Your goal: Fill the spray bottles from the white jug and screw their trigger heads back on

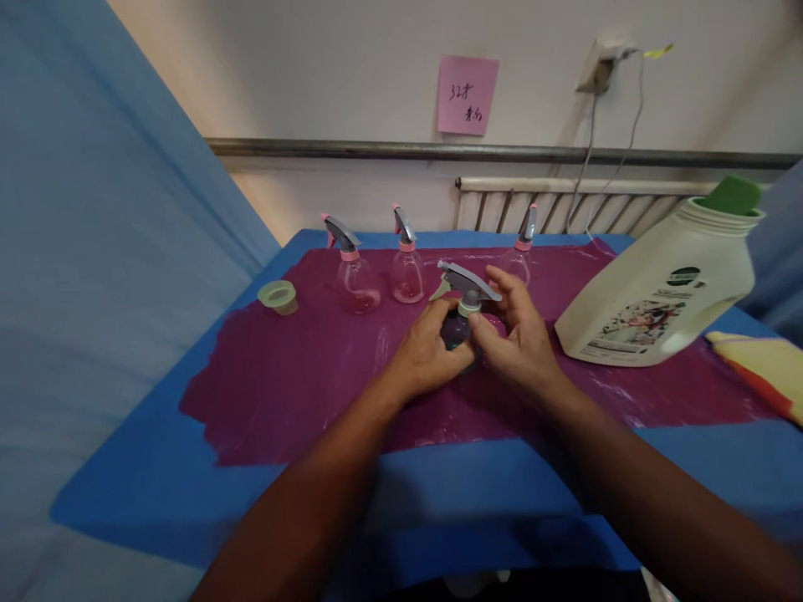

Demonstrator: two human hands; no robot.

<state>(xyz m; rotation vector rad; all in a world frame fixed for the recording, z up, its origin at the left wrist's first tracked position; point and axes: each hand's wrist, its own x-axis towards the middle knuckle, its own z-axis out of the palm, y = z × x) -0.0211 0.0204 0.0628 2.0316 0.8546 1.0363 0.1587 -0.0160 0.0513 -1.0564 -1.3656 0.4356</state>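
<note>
Upright on the purple sheet stands a small spray bottle (456, 330) with dark liquid, a pale green collar and a grey spray head (469, 283). My left hand (427, 351) is wrapped round the bottle's body from the left. At the collar, my right hand (515, 339) has its thumb against the near side, with its fingers curved behind the grey head. Three clear spray bottles with pink collars stand beyond: one at the left (359, 283), one beside it (408, 274), and one partly hidden behind my right hand (518, 261).
A large cream jug (652, 293) with a green piece in its mouth stands at the right. A yellow and red cloth (762, 368) lies beyond it. At the left is a pale green cup (279, 297). The purple sheet (282, 385) covers part of the blue table (156, 468).
</note>
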